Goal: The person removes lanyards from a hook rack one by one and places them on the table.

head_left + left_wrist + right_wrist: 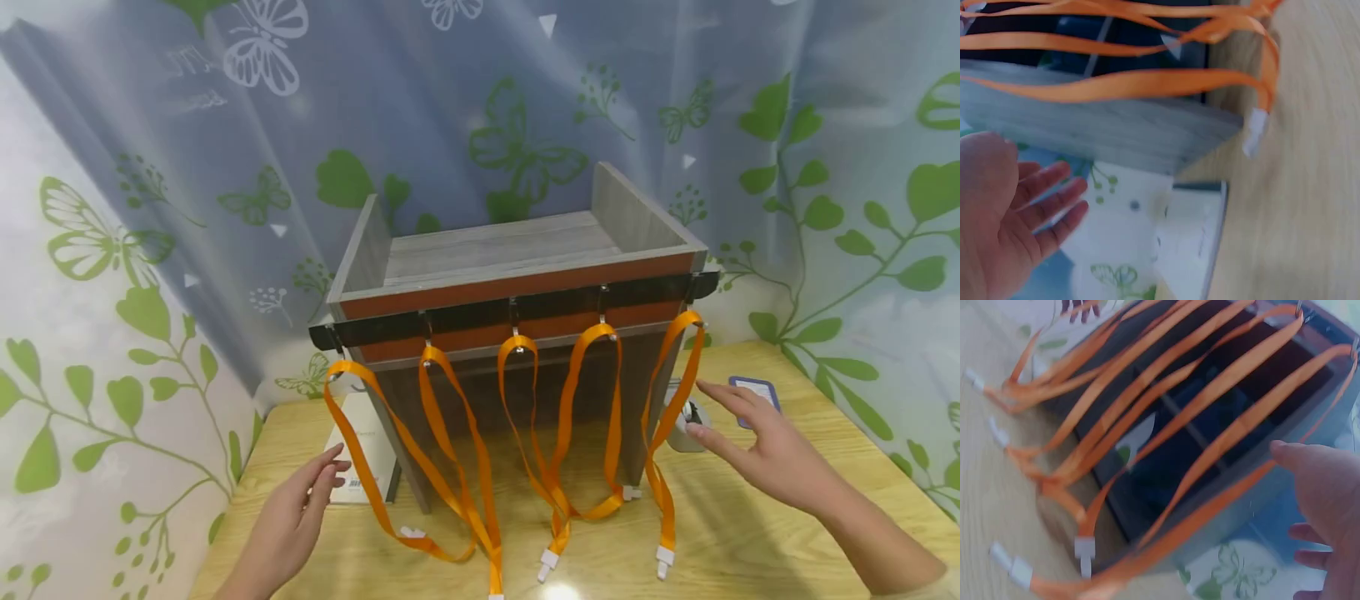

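Five orange lanyards, each looped over a metal hook (pixel 603 302) on a black rail (pixel 472 315), rail across the front of a grey wood-look unit (pixel 637 208). Left pair crosses low down, third and fourth meet low too; white clips (pixel 665 558) at the lower ends, one cut off by the bottom edge of the head view. Right hand (pixel 765 450) just beside the rightmost lanyard (pixel 679 392), thumb and index apart, fingers gripping nothing; can't tell if a tip touches the strap. Left hand (pixel 288 517) near the leftmost lanyard (pixel 360 462), clear of it, fingers loose and slightly spread. In the way: straps hang across the recess under the rail, and the unit's left side panel (pixel 1122 128) stands between left hand and recess. White book (pixel 371 442) lies left of the unit, partly behind the leftmost strap and left fingertips. On the right, a grey object (pixel 686 437) sits partly behind the rightmost strap, so can't identify it; blue-edged card (pixel 757 396) beyond the right hand. All on a wooden table (pixel 750 533); leaf-and-butterfly curtain (pixel 450 125) behind.
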{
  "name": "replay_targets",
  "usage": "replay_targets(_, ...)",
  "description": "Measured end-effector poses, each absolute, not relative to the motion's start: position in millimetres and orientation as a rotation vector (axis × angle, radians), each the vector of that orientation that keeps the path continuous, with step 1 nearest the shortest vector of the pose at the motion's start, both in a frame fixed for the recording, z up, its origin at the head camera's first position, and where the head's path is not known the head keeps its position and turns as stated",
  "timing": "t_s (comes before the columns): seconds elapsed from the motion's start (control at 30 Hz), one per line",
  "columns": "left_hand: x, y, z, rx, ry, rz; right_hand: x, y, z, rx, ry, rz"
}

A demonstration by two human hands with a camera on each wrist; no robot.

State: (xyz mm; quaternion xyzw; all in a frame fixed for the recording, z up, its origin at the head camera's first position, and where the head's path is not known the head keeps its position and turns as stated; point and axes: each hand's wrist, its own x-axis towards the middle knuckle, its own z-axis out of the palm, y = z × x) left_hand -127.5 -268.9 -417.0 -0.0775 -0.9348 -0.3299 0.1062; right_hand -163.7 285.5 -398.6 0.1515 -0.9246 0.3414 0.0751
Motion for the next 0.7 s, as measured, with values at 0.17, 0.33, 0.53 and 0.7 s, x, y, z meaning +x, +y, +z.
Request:
replay_targets(0.17,-137.9,-251.3,-409.5,-0.235,-2.594,-1.129,-165.3,270.7,-390.9,0.388,-2.591,1.121)
replay_targets(0.33,-144.0,-240.6,-406.3,-0.243,-2.562,-1.246,-165.9,262.8,-384.5,0.428,-2.459,1.226)
replay_targets(0.53,-146.8,-230.6,-401.3,-0.192,-2.536,-1.436,-163.2,255.9,-379.7,0.433,-2.403,1.310)
replay_targets(0.7,-150.0,-220.7,-395.0,-0.099,-2.496,-1.520,-161.7,246.3,-377.2,0.421,-2.258,1.372)
